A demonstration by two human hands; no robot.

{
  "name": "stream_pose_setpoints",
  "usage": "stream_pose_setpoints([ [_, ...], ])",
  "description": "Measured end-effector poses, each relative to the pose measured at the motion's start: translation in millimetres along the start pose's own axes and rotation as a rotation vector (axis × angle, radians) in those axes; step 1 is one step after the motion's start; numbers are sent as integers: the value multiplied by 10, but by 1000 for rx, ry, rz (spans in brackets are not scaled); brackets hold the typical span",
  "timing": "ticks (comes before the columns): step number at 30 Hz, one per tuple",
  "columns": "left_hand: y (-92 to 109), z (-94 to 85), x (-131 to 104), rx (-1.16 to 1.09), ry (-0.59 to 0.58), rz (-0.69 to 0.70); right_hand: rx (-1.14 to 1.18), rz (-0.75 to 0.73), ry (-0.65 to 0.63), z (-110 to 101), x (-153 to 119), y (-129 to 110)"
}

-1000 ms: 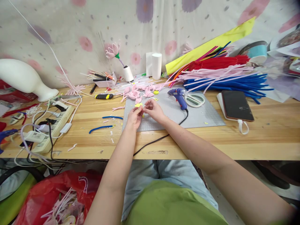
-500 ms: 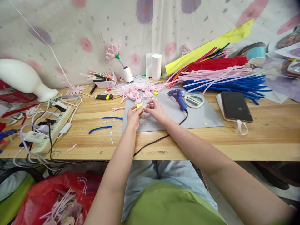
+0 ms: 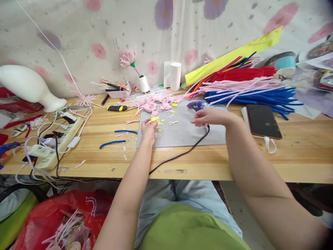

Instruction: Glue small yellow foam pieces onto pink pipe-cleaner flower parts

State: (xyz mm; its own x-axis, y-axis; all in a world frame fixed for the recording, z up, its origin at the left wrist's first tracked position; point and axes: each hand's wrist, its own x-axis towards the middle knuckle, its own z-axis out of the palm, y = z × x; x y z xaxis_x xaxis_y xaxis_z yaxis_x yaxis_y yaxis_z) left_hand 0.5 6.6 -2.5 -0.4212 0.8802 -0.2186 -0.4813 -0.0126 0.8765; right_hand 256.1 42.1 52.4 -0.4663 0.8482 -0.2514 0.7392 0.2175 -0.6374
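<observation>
My left hand (image 3: 148,132) rests at the left edge of the grey cutting mat (image 3: 182,139), its thumb and fingers drawn together. What they pinch is too small to make out; a yellow piece (image 3: 155,118) shows just beyond the fingertips. Over the mat's right part, my right hand (image 3: 205,117) has its fingers stretched leftward, slightly apart, with nothing visible in them. It covers the handle of a blue glue gun (image 3: 195,105) and hides the scissors. Small white sticks (image 3: 173,123) and yellow scraps lie between the hands. Pink fuzzy petals (image 3: 149,106) are heaped behind.
Pipe cleaners in blue (image 3: 249,95), pink and red are piled at the back right. A dark phone (image 3: 263,121) lies right of the mat. The glue gun's black cord (image 3: 179,153) crosses the table front. A power strip (image 3: 61,146) with tangled cables stands left.
My right hand has left my left hand and moved right, over the glue gun's handle. White sticks formerly behind it now show. My left hand has stayed about where it was.
</observation>
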Motion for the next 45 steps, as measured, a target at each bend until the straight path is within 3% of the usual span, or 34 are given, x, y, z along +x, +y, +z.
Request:
stream_pose_setpoints([
  [3,-31,-13,16,67,-5,50,-272,240,290,-159,-64,262],
  [5,-46,-21,9,140,-10,110,-298,272,468,-102,6,333],
  [8,-64,-33,-13,248,-23,191,-195,199,564,135,216,331],
  [11,-79,-42,-18,300,-29,218,-26,229,709,360,407,289],
  [13,-84,-42,-10,301,-19,207,91,243,816,438,460,250],
  [15,-81,-37,-3,292,1,182,239,168,876,471,445,187],
  [17,-72,-29,-1,288,21,159,393,28,833,494,383,96],
  [19,-62,-22,-4,290,38,146,474,-87,680,533,306,-7],
  [22,-53,-18,-9,283,48,139,419,-131,470,617,223,-130],
  [24,-52,-19,-10,279,53,137,349,-146,420,666,206,-168],
  [32,-65,-27,12,280,64,141,202,-247,415,755,287,-146],
  [45,-66,-29,28,264,56,131,129,-240,412,751,257,-205],
])
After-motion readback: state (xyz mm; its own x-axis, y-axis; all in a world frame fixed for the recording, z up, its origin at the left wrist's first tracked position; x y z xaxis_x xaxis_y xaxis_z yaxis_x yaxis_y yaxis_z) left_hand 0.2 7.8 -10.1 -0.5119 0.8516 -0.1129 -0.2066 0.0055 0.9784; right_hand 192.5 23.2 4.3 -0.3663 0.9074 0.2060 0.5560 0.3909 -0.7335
